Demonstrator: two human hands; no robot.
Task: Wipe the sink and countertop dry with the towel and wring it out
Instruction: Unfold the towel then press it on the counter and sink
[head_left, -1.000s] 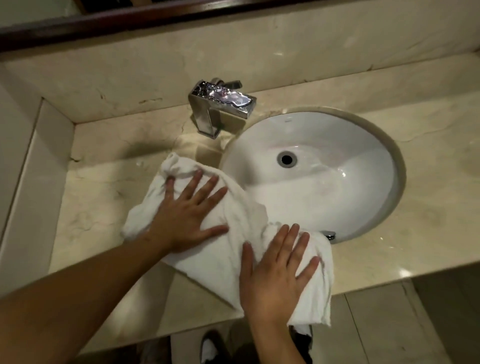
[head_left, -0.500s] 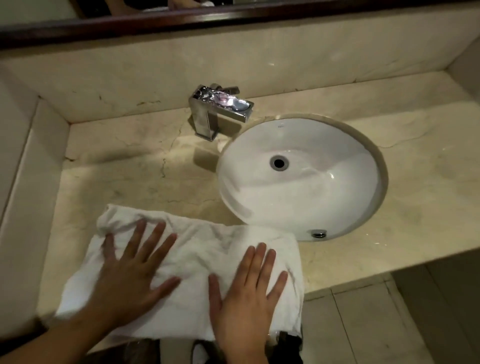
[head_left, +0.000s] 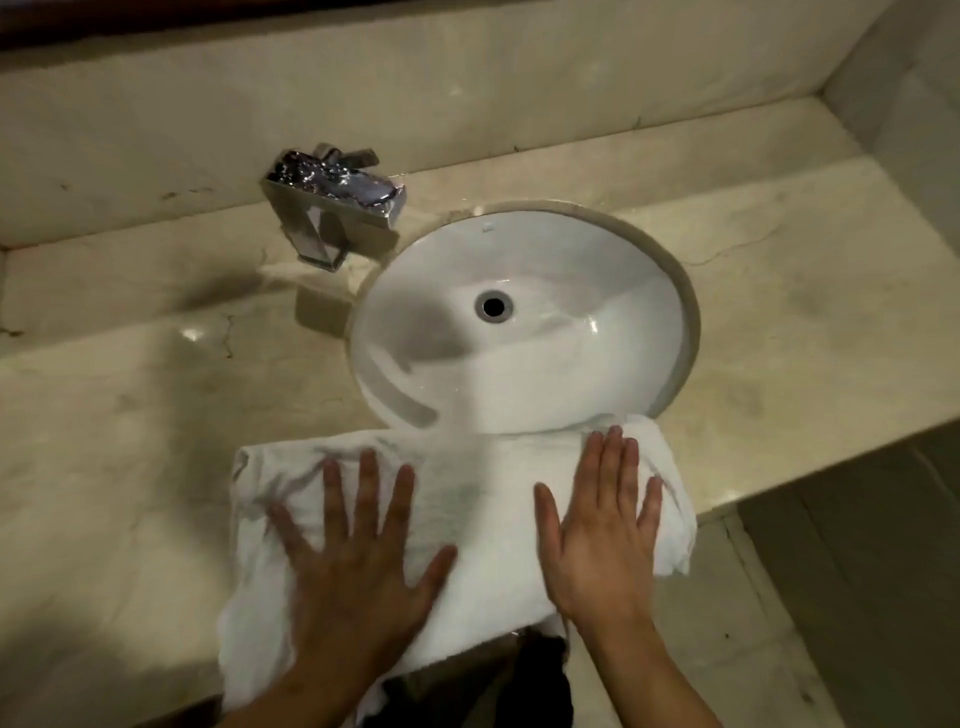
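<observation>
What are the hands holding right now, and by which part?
Nothing is gripped. The left hand and right hand lie flat, fingers straight, pressing the towel onto the countertop, one on each half.

Under the fingers of the left hand and the right hand, the towel is white cloth, soft and matt, with a fine nap and shallow creases. To the left of the fingers and beyond them, the worktop is cream stone like marble, polished smooth, with faint grey veins, a hairline crack and small bright glints. Just past the fingertips, the sink is white glazed ceramic, smooth and glossy, and its drain is ringed in dull metal. Further beyond the left fingers, the tap is chromed metal, mirror-bright. The upstand behind it is the same cream stone, duller and blotched. To the right of the right fingers, the floor is pale stone-look tile, smooth and low in sheen.
</observation>
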